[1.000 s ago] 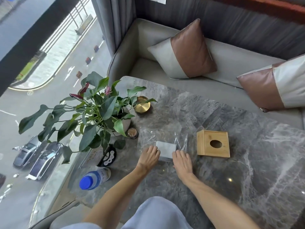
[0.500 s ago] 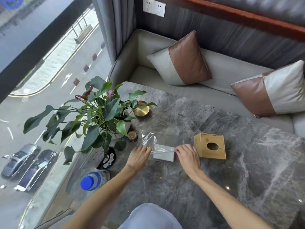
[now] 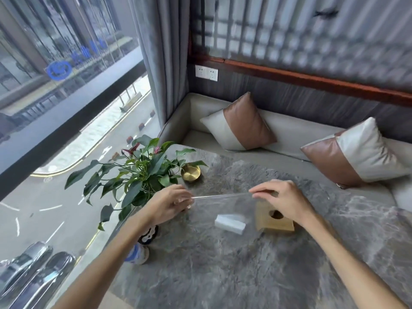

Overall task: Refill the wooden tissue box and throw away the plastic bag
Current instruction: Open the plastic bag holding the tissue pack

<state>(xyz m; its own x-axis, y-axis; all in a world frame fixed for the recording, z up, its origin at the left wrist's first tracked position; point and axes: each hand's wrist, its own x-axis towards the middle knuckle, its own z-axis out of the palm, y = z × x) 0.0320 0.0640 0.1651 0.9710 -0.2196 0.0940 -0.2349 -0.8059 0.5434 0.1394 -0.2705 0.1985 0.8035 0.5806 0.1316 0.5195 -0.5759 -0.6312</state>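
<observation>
Grey marble table carries: white tissue pack at centre, wooden tissue box just right of it, potted plant, brass dish, a bottle near the left edge.

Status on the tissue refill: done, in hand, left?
Done: the tissue stack looks out of its wrapper, lying on the marble table beside the wooden tissue box.
In hand: the left hand and right hand stretch the clear plastic bag between them.
Left: load the box, bin the bag.
</observation>
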